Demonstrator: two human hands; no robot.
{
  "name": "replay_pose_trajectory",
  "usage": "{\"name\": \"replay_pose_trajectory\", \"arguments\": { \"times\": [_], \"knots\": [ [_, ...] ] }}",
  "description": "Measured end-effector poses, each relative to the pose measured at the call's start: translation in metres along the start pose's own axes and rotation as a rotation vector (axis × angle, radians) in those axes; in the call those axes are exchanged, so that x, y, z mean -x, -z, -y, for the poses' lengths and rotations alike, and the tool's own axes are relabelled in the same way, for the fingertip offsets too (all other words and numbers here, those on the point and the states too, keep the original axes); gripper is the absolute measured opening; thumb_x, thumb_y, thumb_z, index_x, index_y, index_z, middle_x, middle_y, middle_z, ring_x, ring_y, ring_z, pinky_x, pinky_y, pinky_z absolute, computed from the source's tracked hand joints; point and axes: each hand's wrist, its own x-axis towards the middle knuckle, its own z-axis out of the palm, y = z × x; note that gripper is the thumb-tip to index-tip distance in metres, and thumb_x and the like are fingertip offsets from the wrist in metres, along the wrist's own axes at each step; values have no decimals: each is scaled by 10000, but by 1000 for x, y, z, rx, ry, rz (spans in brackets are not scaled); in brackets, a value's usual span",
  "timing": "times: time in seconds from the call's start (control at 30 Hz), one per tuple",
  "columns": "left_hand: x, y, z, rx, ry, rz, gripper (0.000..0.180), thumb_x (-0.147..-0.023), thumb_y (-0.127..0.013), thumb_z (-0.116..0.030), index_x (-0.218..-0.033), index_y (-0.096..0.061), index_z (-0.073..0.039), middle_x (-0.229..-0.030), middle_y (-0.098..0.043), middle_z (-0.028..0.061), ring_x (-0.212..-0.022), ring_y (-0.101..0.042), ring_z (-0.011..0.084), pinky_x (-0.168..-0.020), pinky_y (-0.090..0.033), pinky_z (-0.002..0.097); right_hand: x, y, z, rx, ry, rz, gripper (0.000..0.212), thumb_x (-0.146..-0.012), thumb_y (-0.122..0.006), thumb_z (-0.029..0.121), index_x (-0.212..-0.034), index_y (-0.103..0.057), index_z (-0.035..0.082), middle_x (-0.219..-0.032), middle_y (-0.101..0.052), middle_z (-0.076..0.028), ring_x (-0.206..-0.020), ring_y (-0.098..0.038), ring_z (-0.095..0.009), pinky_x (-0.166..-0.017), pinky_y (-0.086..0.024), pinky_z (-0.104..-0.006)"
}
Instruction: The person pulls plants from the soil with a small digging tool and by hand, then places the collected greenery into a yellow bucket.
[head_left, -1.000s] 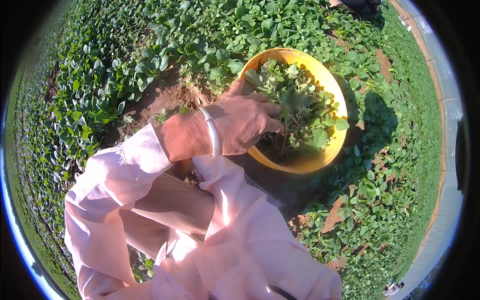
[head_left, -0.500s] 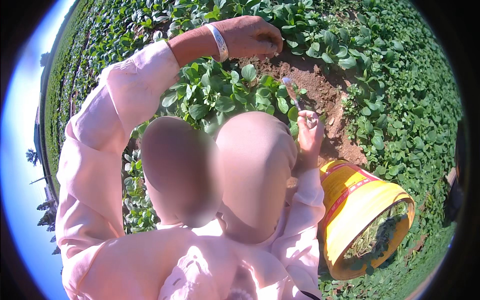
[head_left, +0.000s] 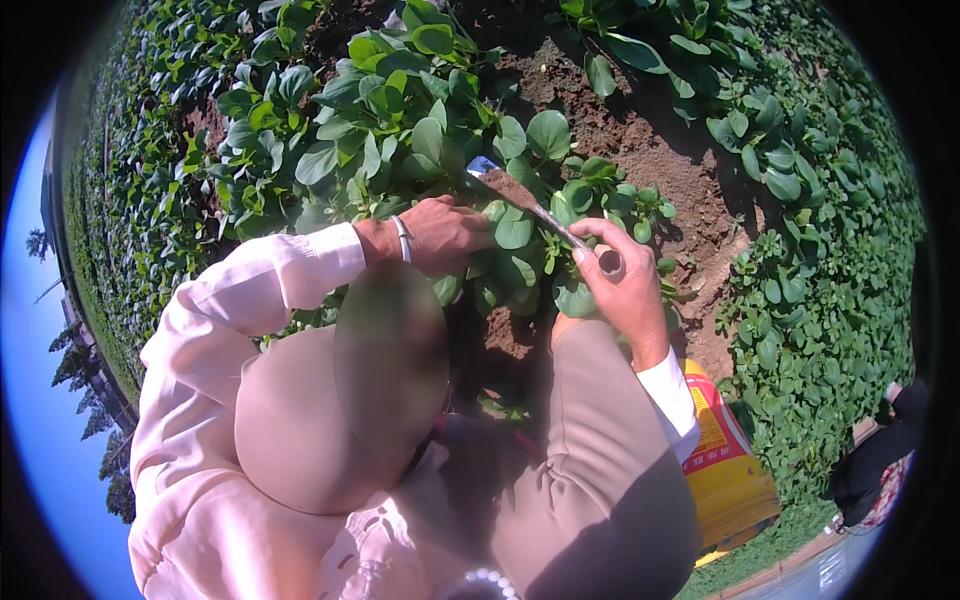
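Nearest to me are my own bent knees [head_left: 560,450] in tan trousers, filling the lower middle of the view, with the yellow bucket [head_left: 725,470] just beside my right leg at about four o'clock, standing on the soil.

Beyond the knees, my right hand [head_left: 620,280] is clenched round the handle of a small digging tool [head_left: 530,205]. Its narrow metal blade, caked with earth, points up toward eleven o'clock from that hand and reaches into the leaves. The tool looks stiff and fairly light; the round handle end is the place to hold it, as I do, well away from the soiled blade.

At nine o'clock from the tool, my left hand [head_left: 445,235], a bangle on the wrist, is closed on a leafy green plant [head_left: 520,240] low down among its stalks. These leaves look soft, thin and easy to bruise or tear, so I judge the sound grip is at the base where the stalks gather, not on the broad blades. The plant should weigh little, though damp earth on the roots may add some.

Farther out, at one o'clock, lies a patch of bare brown soil [head_left: 660,150], and all round it more rows of greens [head_left: 820,260].
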Motion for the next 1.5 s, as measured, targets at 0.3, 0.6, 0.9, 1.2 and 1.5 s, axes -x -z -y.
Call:
{"name": "replay_pose_trajectory", "arguments": {
  "times": [0.3,0.6,0.9,1.2,1.5],
  "knots": [
    [-23,48,11,164,407,-427,274,-834,-574,-155,-1081,-520,-50,-978,-602,148,-850,-611,376,-683,-517,444,11,5,-10,423,-63,-173,315,-768,-626,11,-1062,-635,122,-713,-629,-195,-680,-621,-401,-589,-473,-438],
    [-36,-34,-41,-144,233,-257,489,-801,-623,-229,-1185,-518,56,-1100,-577,175,-1046,-571,277,-851,-429,383,-4,6,16,49,-61,-88,190,-852,-620,-4,-1035,-639,42,-588,-505,-77,-527,-465,-41,-499,-383,-241],
    [-61,30,-17,149,514,-341,133,-825,-582,-161,-914,-613,-67,-855,-630,123,-796,-647,319,-679,-503,448,5,9,-17,341,-95,33,307,-706,-614,-1,-986,-645,120,-631,-575,-178,-633,-592,-395,-568,-442,-451],
    [-107,-35,58,124,654,221,216,-799,-583,-121,-939,-700,-4,-954,-678,232,-920,-659,382,-813,-526,440,9,14,-17,382,-240,66,193,-827,-591,46,-1004,-656,88,-865,-663,-178,-819,-631,-392,-694,-504,-401],
    [-95,-72,62,-124,595,187,267,-892,-478,-186,-951,-722,-94,-906,-700,162,-828,-680,344,-742,-544,433,8,7,-19,267,-130,2,300,-683,-652,38,-974,-642,108,-611,-567,-145,-590,-576,-372,-538,-424,-414]
  ]
}}
